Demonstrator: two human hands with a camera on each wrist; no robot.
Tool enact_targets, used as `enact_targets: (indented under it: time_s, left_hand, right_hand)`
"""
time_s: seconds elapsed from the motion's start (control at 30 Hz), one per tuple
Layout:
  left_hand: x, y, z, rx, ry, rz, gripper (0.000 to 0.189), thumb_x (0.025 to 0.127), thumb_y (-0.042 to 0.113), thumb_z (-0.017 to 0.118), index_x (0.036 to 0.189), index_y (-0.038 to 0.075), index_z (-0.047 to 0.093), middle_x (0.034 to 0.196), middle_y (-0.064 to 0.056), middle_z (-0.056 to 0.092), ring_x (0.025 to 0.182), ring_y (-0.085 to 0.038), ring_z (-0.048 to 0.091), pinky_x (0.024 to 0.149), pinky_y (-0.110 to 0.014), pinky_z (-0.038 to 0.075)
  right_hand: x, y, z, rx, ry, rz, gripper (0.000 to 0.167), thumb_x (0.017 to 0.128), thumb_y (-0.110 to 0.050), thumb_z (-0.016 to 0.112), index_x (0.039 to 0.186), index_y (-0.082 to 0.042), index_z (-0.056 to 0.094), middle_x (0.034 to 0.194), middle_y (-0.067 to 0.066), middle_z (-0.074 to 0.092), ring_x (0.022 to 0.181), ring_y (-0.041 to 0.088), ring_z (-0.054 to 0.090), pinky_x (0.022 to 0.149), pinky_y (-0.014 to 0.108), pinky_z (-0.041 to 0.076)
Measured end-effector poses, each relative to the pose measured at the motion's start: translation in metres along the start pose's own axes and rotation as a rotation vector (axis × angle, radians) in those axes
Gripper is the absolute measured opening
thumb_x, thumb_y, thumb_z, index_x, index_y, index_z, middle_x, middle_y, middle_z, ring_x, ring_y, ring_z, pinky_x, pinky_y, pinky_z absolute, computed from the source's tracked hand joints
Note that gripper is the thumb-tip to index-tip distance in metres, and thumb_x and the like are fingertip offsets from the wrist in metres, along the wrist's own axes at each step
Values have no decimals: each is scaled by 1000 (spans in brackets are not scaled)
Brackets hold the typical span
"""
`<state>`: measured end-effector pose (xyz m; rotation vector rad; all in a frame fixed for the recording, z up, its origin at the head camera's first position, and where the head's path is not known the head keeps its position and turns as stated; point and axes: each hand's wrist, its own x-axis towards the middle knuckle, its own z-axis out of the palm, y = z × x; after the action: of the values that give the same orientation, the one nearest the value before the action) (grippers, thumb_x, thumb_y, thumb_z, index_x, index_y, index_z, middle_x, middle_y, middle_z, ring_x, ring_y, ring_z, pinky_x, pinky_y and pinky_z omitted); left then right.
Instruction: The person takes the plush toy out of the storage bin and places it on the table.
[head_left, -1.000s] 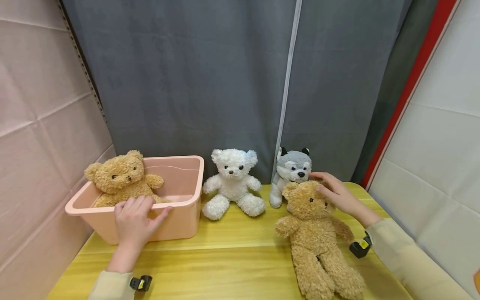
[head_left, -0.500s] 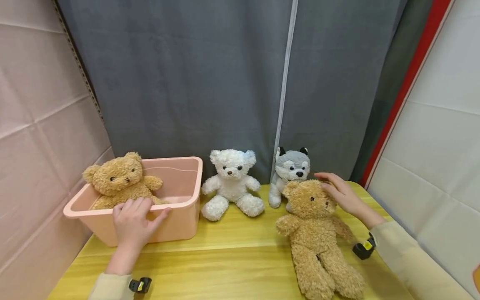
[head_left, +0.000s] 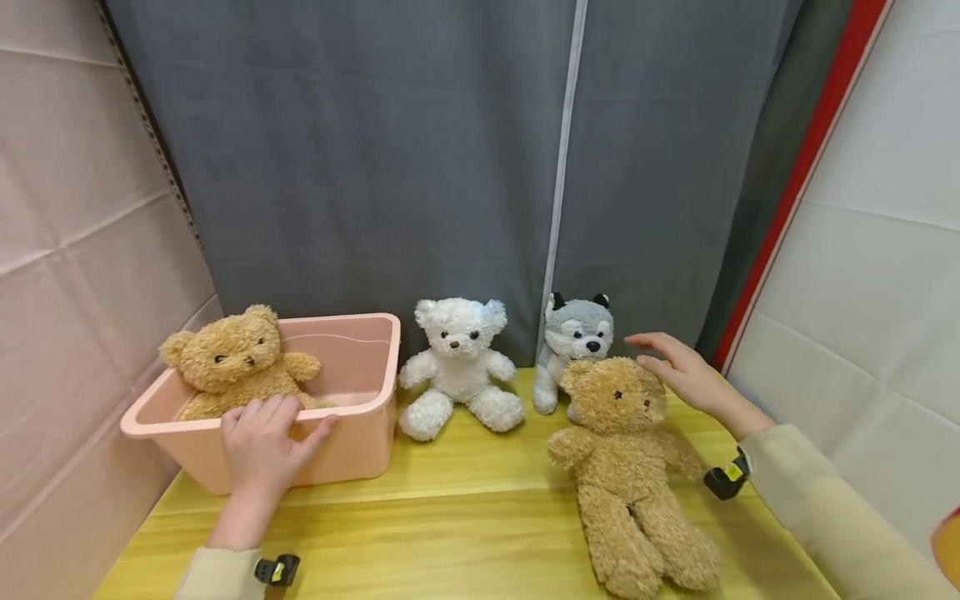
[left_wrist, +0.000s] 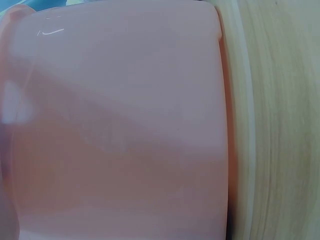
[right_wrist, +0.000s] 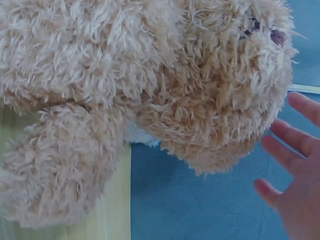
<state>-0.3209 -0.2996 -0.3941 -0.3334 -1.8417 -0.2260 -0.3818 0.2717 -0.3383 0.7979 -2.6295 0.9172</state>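
My left hand (head_left: 262, 450) grips the front rim of a pink plastic bin (head_left: 356, 450), fingers hooked over the edge and thumb stretched out to the right along it. Inside the bin a light-brown teddy bear (head_left: 240, 358) leans back against the left end. The left wrist view is filled by the bin's wall (left_wrist: 120, 100). On the right, another brown teddy bear (head_left: 622, 475) faces front with its legs toward me. My right hand (head_left: 693, 387) is beside that bear's head, fingers spread and holding nothing; the right wrist view shows its fingertips (right_wrist: 282, 125) right at the fur.
A white teddy bear (head_left: 461, 367) sits at the back middle of the wooden table (head_left: 450, 542). To its right sits a grey-and-white husky plush (head_left: 577, 333), partly hidden by the brown bear. A grey curtain (head_left: 375, 167) hangs behind, with pale panels (head_left: 75, 333) at both sides.
My right hand has eased off the brown bear's head to the right, uncovering its right-side eye. The left hand stays on the bin's rim. The head view has shifted slightly.
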Motion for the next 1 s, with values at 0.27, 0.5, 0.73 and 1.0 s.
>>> enact_targets:
  time_s: [0.27,0.5,0.73,1.0]
  left_hand:
    - [-2,-1,-1,4,-12,5,65,84,72,46,70,10,51,60,-4,49,53,-28,40,67,-51,30]
    - [-2,0,-1,1,-22,2,65,85,73,45,72,10,52,60,-4,50,54,-26,39,67,-50,29]
    - [-1,0,-2,-3,-22,10,65,84,72,47,72,8,53,61,-5,51,54,-27,40,67,-50,29]
    - [0,0,2,-6,25,13,67,84,73,46,70,8,52,60,-5,49,53,-26,37,65,-51,29]
  right_hand:
    - [0,4,17,-112,-130,-45,87,74,-41,82,142,-4,42,131,17,51,112,35,52,84,55,44]
    - [5,-3,22,-101,-112,-71,89,63,-37,89,137,-11,47,118,7,57,100,24,54,78,47,46]
    - [8,-6,26,-98,-101,-86,88,61,-35,89,137,-14,48,122,6,54,103,24,51,80,48,44]
    - [12,-3,28,-49,-123,-123,89,65,-37,88,140,-13,47,123,7,54,104,24,51,79,48,45]
